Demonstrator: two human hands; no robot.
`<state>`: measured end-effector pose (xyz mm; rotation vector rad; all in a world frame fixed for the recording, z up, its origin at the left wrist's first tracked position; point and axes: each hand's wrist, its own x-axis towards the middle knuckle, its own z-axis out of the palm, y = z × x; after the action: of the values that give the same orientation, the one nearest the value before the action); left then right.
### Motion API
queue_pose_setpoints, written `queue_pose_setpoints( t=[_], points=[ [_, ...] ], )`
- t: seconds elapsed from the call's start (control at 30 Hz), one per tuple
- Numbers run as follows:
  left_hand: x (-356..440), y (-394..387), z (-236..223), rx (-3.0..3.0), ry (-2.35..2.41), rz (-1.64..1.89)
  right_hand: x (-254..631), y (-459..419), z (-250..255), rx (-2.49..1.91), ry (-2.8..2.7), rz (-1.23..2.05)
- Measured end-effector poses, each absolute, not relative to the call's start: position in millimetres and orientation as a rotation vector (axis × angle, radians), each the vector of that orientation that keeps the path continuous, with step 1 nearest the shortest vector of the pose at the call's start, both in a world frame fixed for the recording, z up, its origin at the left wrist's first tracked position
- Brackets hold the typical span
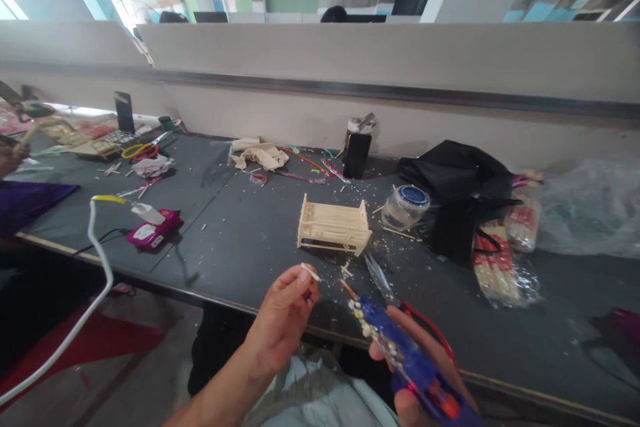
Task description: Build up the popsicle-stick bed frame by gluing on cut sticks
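Between the thumb and fingers of my left hand (286, 303) is a short, thin wooden stick (311, 272). My right hand (425, 347) is wrapped around a blue glue gun (395, 340) with pale blobs along its side; its nozzle points up and left toward the stick, apart from it. Beyond both hands stands a small frame built of thin wooden sticks (334, 223), like a little bed. Scissors (383, 280) with red handles lie beside the glue gun, their handles partly hidden by my right hand. A few short stick pieces (346, 270) are near the scissors' tip.
A lidded clear jar (405, 205), black bag (460, 173) and wrapped stick bundles (500, 267) are on the right. A phone (357, 155) leans at the back. On the left are a pink power adapter (154, 230), white cable (97, 247) and another person's hand (9, 157).
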<state>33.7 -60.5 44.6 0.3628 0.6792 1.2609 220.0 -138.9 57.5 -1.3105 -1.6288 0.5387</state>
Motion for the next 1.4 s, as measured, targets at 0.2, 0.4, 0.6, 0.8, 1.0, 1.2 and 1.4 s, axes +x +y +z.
queue_pose_setpoints(
  t=[0.2, 0.4, 0.6, 0.8, 1.0, 1.2, 1.4],
  points=[
    [20, -51, 41, 0.503, 0.890, 1.437, 235, -112, 43, -1.340, -1.953, 0.087],
    [10, -46, 44, 0.595, 0.962, 1.529, 218, -79, 13, -1.692, -2.478, 0.020],
    [15, -46, 38, 0.569, 0.924, 1.456, 217, -72, 35, -1.657, -2.551, 0.167],
    [18, -44, 31, 0.547, 0.979, 1.414, 199, -74, 83, -1.397, -2.539, 0.286],
    [15, -45, 29, 0.664, 0.982, 1.410, 162, -64, 76, -1.286, -2.288, 0.027],
    [14, -42, 28, 0.666, 0.945, 1.388, 150, -47, 68, -1.271, -2.257, -0.162],
    [13, -34, 26, 0.638, 0.930, 1.395, 149, -35, 72, -1.296, -2.328, -0.180]
  ],
)
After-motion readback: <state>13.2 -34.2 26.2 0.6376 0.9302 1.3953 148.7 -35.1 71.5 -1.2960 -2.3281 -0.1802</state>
